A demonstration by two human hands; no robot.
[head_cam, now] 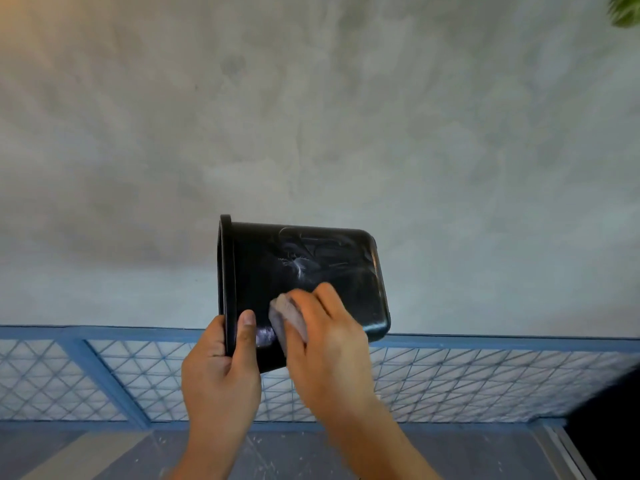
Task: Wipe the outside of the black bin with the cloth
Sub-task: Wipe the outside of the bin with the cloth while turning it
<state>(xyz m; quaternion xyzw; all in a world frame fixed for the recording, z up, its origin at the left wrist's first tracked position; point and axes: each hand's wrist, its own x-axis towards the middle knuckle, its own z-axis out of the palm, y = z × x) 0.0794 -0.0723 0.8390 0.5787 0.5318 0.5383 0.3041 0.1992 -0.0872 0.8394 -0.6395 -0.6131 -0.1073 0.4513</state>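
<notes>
A small black bin (311, 268) is held up in the air on its side, its rim to the left and its base to the right. White scuff marks show on its upper side. My left hand (221, 368) grips the rim at the lower left, thumb on the outside wall. My right hand (329, 344) holds a grey folded cloth (289, 318) against the bin's outer wall, near the lower middle. Part of the cloth is hidden under my fingers.
A blue metal railing with diamond mesh (450, 379) runs across the lower view. Beyond it lies a grey concrete surface (311, 116). A dark object (609, 427) sits at the lower right, green leaves (627, 10) at the top right.
</notes>
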